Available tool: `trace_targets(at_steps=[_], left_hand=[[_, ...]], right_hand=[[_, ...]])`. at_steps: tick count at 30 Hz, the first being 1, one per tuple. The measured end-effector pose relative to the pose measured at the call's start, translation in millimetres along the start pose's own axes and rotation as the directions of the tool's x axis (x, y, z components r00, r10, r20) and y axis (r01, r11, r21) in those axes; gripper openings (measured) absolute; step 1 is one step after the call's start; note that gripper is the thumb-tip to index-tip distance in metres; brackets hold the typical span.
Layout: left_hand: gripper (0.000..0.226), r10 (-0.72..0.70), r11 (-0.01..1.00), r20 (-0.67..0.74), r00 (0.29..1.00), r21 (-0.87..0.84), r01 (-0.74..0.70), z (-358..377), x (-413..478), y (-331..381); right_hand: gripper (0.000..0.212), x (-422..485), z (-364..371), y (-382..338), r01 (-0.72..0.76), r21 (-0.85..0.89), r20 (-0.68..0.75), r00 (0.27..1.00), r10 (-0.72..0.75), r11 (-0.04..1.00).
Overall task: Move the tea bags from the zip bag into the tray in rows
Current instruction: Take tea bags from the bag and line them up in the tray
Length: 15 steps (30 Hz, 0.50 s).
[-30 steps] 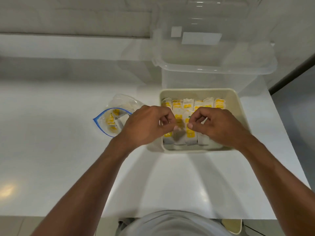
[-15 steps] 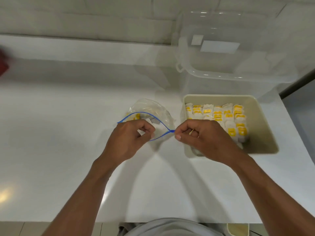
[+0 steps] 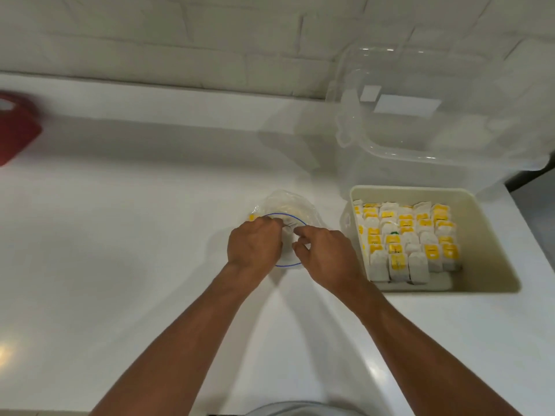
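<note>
Most of the view is a wide white stone countertop (image 3: 120,265), with free room from 6 to 11 o'clock. At 1 o'clock stands a big clear plastic storage box (image 3: 420,139). Just in front of it, at 3 o'clock, the cream rectangular plastic tray (image 3: 486,235) holds white paper tea bags (image 3: 405,235) with yellow tags in several rows. Bare floor is left only along its near and right sides.

At the centre lies the clear zip bag (image 3: 288,202) with a blue seal line, its mouth open and some yellow tags showing inside. The left hand (image 3: 253,246) curls its fingers round the bag's rim and holds it. The right hand (image 3: 327,256) has curled fingers at the mouth; whether they pinch a tea bag I cannot tell.

It seems best to keep the mouth wide, take one tea bag, lift it over the tray's left wall and stand it in the open strip. A red object (image 3: 15,130) at 9 o'clock is well apart.
</note>
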<state>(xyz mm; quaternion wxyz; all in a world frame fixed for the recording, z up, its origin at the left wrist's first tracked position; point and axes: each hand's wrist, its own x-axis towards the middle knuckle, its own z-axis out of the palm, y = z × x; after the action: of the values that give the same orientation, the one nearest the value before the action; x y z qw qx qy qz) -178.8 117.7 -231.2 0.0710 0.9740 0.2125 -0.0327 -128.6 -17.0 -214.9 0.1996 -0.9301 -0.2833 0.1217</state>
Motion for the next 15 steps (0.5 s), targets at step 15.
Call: trace_targets(at_steps=[15], left_hand=[[0.02,0.018,0.882,0.1,0.995,-0.469,0.032,-12.7,-5.2,-12.1]], right_hand=[[0.007,-5.5,0.4,12.0,-0.051,0.4,-0.085,0.992,0.093,0.915]])
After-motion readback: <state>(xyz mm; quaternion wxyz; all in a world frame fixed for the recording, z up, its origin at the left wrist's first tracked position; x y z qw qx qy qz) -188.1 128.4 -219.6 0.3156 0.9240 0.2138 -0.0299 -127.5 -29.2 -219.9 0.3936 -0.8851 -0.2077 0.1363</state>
